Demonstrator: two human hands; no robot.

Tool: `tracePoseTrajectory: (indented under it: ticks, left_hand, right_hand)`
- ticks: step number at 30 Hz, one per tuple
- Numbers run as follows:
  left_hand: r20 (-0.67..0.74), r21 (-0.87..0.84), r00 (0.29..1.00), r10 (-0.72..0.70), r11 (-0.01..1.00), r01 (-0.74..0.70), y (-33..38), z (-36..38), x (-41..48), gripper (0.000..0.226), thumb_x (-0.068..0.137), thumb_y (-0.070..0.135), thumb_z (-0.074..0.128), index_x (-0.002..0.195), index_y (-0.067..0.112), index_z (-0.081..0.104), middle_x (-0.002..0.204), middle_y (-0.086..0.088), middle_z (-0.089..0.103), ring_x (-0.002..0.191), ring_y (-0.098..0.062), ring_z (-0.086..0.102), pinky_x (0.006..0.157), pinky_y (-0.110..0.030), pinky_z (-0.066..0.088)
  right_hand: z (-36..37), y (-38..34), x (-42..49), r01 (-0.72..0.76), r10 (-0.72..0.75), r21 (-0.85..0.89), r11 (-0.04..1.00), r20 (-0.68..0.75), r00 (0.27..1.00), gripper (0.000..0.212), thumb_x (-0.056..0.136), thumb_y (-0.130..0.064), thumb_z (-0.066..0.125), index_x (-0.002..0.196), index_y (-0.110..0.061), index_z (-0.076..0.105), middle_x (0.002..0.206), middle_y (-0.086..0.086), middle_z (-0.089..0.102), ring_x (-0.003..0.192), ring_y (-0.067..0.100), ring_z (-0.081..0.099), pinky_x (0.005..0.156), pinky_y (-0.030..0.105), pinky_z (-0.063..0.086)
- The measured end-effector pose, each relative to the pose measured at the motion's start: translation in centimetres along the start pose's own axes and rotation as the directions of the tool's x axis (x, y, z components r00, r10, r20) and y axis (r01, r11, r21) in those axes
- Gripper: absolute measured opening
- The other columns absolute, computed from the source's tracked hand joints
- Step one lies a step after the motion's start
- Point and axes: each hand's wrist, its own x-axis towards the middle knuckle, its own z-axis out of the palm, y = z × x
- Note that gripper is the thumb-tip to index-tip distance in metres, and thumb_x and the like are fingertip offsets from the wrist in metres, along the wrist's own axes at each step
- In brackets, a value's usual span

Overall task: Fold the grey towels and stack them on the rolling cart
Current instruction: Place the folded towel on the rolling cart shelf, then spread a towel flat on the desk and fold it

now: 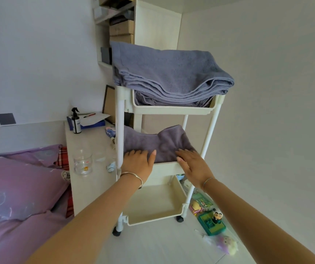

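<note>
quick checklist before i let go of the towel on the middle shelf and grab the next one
1. Towel on the middle shelf lies inside the tray: not ok, its left end humps up against the cart post.
2. Left hand flat on the towel's front edge: ok.
3. Right hand flat on the towel, fingers spread: ok.
4. Top stack of towels within its tray: not ok, it overhangs on both sides.
5. Bottom shelf free for more towels: ok.
6. Cart wheels locked: cannot tell.
</note>
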Motion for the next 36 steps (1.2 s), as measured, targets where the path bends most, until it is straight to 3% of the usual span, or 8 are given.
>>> tracePoseTrajectory:
  ticks: [3, 6, 8, 15, 20, 26, 32, 36]
  left_hand:
    - [-0.075, -0.059, 0.995, 0.069, 0.996, -0.074, 0.7, -0.1, -2.1, 0.071, 0.09, 0.048, 0.007, 0.107, 0.013, 0.066, 0.108, -0.012, 0.069, 0.105, -0.032, 0.059, 0.099, -0.042, 0.041]
    - [-0.005, -0.147, 0.985, 0.175, 0.974, -0.174, 2.8, -0.4, -3.9, 0.057, 0.098, 0.045, 0.014, 0.138, 0.018, 0.044, 0.146, -0.008, 0.041, 0.138, -0.027, 0.031, 0.116, -0.042, 0.02]
    - [-0.007, -0.225, 0.965, 0.261, 0.94, -0.256, 4.5, -0.9, -5.0, 0.051, 0.1, 0.041, 0.019, 0.142, 0.018, 0.037, 0.151, -0.005, 0.033, 0.143, -0.024, 0.022, 0.117, -0.038, 0.014]
    - [-0.024, -0.4, 0.849, 0.528, 0.774, -0.492, 12.2, -2.3, -9.0, 0.048, 0.1, 0.036, 0.03, 0.143, 0.014, 0.034, 0.149, -0.005, 0.037, 0.14, -0.025, 0.026, 0.117, -0.039, 0.016]
    - [-0.056, -0.511, 0.711, 0.701, 0.592, -0.624, 17.7, -3.2, -15.2, 0.051, 0.096, 0.04, 0.031, 0.133, 0.008, 0.048, 0.135, -0.01, 0.053, 0.127, -0.032, 0.045, 0.107, -0.044, 0.032]
    - [-0.026, -0.593, 0.537, 0.843, 0.419, -0.688, 22.6, -3.9, -25.5, 0.066, 0.089, 0.047, 0.015, 0.123, 0.008, 0.056, 0.124, -0.009, 0.06, 0.117, -0.029, 0.051, 0.101, -0.041, 0.037]
    - [0.008, -0.648, 0.377, 0.926, 0.292, -0.703, 26.2, -4.6, -35.5, 0.085, 0.075, 0.056, 0.003, 0.121, 0.01, 0.058, 0.121, -0.009, 0.061, 0.113, -0.031, 0.053, 0.097, -0.037, 0.038]
    - [0.076, -0.626, 0.273, 0.959, 0.259, -0.736, 29.3, -4.8, -41.0, 0.064, 0.089, 0.053, 0.018, 0.126, 0.014, 0.053, 0.127, -0.003, 0.057, 0.117, -0.026, 0.05, 0.099, -0.035, 0.035]
  right_hand:
    - [-1.0, 1.2, -4.0, -0.036, 0.039, 0.039, 0.999, -0.067, 0.997, 0.044, 0.099, -0.041, 0.034, 0.14, -0.027, 0.042, 0.149, -0.007, 0.037, 0.136, 0.015, 0.035, 0.112, 0.026, 0.022]
    - [-2.9, 3.1, -8.9, -0.195, 0.192, -0.023, 0.981, -0.09, 0.977, 0.046, 0.099, -0.042, 0.033, 0.143, -0.032, 0.035, 0.153, -0.01, 0.028, 0.135, 0.016, 0.036, 0.111, 0.03, 0.027]
    - [-4.4, 3.7, -12.4, -0.32, 0.313, -0.039, 0.947, -0.126, 0.941, 0.046, 0.098, -0.042, 0.032, 0.144, -0.032, 0.032, 0.154, -0.011, 0.026, 0.135, 0.017, 0.037, 0.11, 0.032, 0.029]
    - [-9.2, 1.5, -23.3, -0.548, 0.515, -0.103, 0.83, -0.235, 0.824, 0.047, 0.099, -0.041, 0.035, 0.145, -0.035, 0.028, 0.154, -0.014, 0.024, 0.134, 0.016, 0.04, 0.108, 0.033, 0.033]
    - [-10.4, -0.8, -33.4, -0.693, 0.635, -0.127, 0.709, -0.314, 0.706, 0.047, 0.098, -0.039, 0.039, 0.145, -0.033, 0.03, 0.154, -0.011, 0.025, 0.135, 0.018, 0.039, 0.11, 0.036, 0.035]
    - [-10.3, -5.1, -47.6, -0.89, 0.829, -0.086, 0.448, -0.334, 0.45, 0.046, 0.099, -0.032, 0.041, 0.144, -0.027, 0.034, 0.156, -0.01, 0.022, 0.136, 0.018, 0.036, 0.107, 0.031, 0.031]
    - [-8.9, -8.2, -60.8, -0.958, 0.903, 0.025, 0.285, -0.342, 0.26, 0.043, 0.097, -0.033, 0.045, 0.14, -0.032, 0.039, 0.155, -0.012, 0.024, 0.115, 0.012, 0.056, 0.095, 0.028, 0.044]
    - [-8.2, -8.2, -68.4, -0.98, 0.936, 0.026, 0.199, -0.302, 0.182, 0.047, 0.097, -0.035, 0.045, 0.142, -0.031, 0.035, 0.155, -0.012, 0.023, 0.131, 0.019, 0.043, 0.104, 0.035, 0.04]
